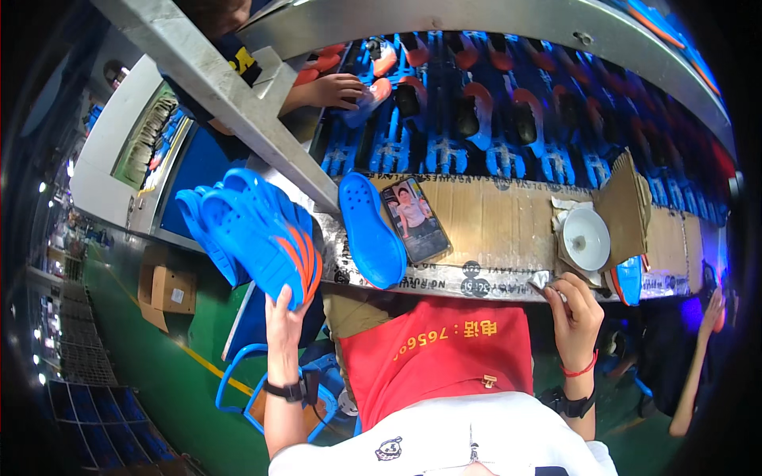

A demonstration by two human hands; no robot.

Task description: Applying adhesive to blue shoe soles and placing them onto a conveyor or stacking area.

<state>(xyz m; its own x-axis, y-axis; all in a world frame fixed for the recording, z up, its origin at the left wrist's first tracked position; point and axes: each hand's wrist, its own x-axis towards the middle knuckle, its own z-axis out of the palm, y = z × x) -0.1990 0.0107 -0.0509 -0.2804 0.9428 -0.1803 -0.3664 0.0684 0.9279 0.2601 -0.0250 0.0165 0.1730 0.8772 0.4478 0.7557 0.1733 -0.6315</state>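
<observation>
At the left, my left hand grips the lower end of a blue clog with orange stripes along its edge. More blue clogs are bunched behind and beside it. My right hand, closed in a pinch, holds a small crumpled white cloth at the near edge of the cardboard-covered bench. Between my hands a single blue clog-shaped piece with holes at its far end lies on the bench. A phone with a lit picture rests against its right side.
A white bowl sits right, beside an upright cardboard flap; a blue-and-orange shoe is near it. Blue racks bearing shoe parts run behind. A metal post slants across the left. Another person's hand touches a shoe part.
</observation>
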